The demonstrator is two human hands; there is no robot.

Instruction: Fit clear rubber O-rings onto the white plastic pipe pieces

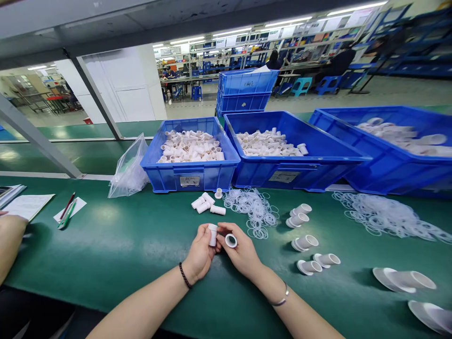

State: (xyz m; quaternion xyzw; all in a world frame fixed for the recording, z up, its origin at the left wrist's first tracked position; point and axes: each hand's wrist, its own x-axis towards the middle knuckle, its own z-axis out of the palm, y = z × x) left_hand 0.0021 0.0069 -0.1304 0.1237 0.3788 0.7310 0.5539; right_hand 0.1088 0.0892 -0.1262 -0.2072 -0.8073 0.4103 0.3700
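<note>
My left hand [197, 256] is closed round a short white plastic pipe fitting [212, 234], held upright with its wider collar on top. Close beside it, my right hand [243, 254] grips a second white fitting [230, 240], whose round open end faces me. The right fingertips reach the left-hand fitting; whether a ring sits between them is hidden. Just beyond both hands lie several loose white fittings [204, 205] and a pile of thin clear rings [252, 207]. To the right, several flanged fittings [306, 242] stand on the green table [141, 263].
Blue bins of white fittings stand along the back: a left bin [190, 176], a middle bin [282, 174] and a right bin [395, 174]. A clear plastic bag [129, 172], pens [67, 212] and another person's arm [12, 240] are at left. More rings [388, 214] lie at right.
</note>
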